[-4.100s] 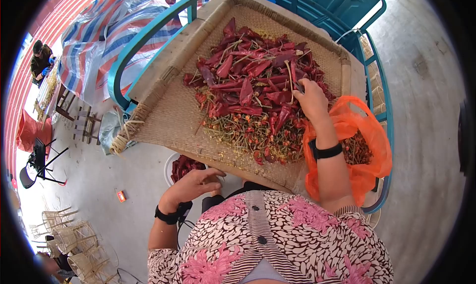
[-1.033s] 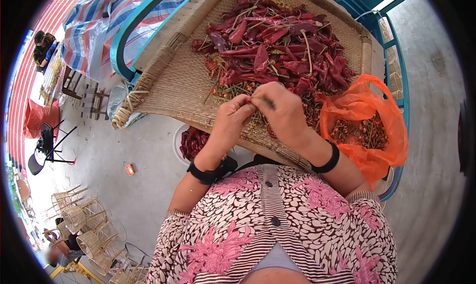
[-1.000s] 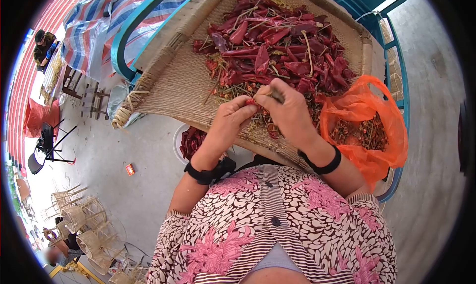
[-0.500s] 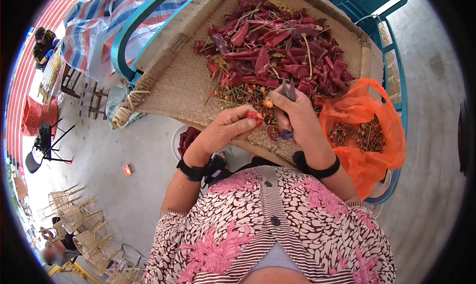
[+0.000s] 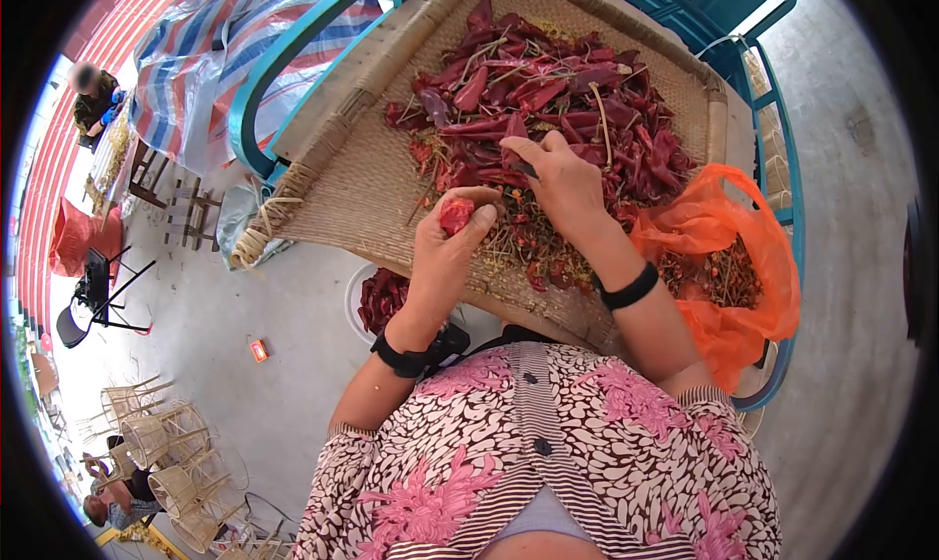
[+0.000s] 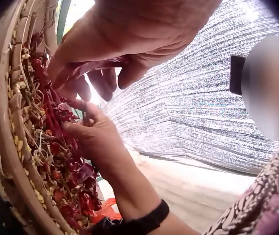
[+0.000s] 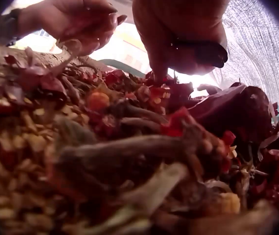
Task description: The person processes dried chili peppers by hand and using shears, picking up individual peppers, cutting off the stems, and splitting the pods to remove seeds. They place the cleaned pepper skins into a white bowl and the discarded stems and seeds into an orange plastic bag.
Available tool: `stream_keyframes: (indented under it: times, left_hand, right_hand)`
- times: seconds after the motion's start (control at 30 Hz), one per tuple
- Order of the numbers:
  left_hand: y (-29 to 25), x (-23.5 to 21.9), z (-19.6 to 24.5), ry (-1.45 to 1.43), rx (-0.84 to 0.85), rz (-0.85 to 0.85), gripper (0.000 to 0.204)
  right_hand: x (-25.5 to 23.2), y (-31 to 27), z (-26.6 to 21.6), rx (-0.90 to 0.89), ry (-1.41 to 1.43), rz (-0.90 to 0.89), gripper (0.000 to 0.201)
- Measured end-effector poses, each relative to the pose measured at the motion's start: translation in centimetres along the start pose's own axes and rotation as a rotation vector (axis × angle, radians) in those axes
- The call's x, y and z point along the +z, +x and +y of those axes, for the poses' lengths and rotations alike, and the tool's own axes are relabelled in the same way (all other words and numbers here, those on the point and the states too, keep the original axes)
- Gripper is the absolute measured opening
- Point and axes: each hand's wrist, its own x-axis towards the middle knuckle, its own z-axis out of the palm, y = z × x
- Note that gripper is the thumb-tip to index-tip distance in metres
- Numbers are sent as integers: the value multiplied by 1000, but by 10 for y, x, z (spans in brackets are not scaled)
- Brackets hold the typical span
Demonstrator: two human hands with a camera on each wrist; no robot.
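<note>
In the head view my left hand (image 5: 442, 257) holds a red dried chili (image 5: 456, 216) above the near edge of the woven tray (image 5: 337, 203). The left wrist view shows the dark red skin of this chili (image 6: 88, 67) between thumb and fingers. My right hand (image 5: 567, 183) reaches over the heap of dried chilies (image 5: 548, 81), its index finger stretched toward them. Dark scissors (image 5: 526, 169) lie in its grip, mostly hidden by the fingers. Beneath both hands lie cut stems and seeds (image 5: 509, 242).
An orange plastic bag (image 5: 699, 229) of stems hangs at the tray's right. Below the tray's near edge stands a white tub (image 5: 354, 308) with chilies. A teal metal rail (image 5: 245, 130) borders the left. Two people sit farther off at left, near wicker chairs (image 5: 156, 433).
The hands met over the chili one second ago, then parted, an orange stem end in the right. Now the right hand has moved forward to the heap, the left slightly left with the chili.
</note>
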Motion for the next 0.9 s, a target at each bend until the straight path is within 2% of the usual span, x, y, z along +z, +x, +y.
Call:
stream_keyframes:
  times: [0.03,0.13,0.23,0.33,0.43,0.5,0.6,0.7,0.8,0.9]
  left_hand:
    - [0,0,-2,0,46,8,21]
    - [-2,-3,-3,83,42,42,25]
    - [7,-3,-11,341,399,113,31]
    - [11,-1,-12,536,571,56,39]
    - [2,10,-11,208,334,-30,44]
    - [1,10,-10,248,363,-38,45]
    - [-1,7,-12,239,364,-63,45]
    - [-7,7,-14,203,302,-67,42]
    - [-12,6,-16,24,198,-51,39]
    - [-16,4,-14,-77,150,-61,37]
  right_hand:
    - [2,4,4,-23,-20,-30,29]
    - [0,6,4,-50,171,103,26]
    - [-11,-3,-8,20,498,130,22]
    - [-34,-17,-31,156,731,49,19]
    - [-43,-25,-39,303,984,-104,17]
    - [-55,-29,-42,397,1146,-271,20]
    - [-64,-37,-41,298,1073,-281,23]
    - [-70,-42,-35,235,1061,-409,33]
    - [-84,-46,-40,271,1160,-530,36]
    - [-84,-52,-34,253,1085,-417,38]
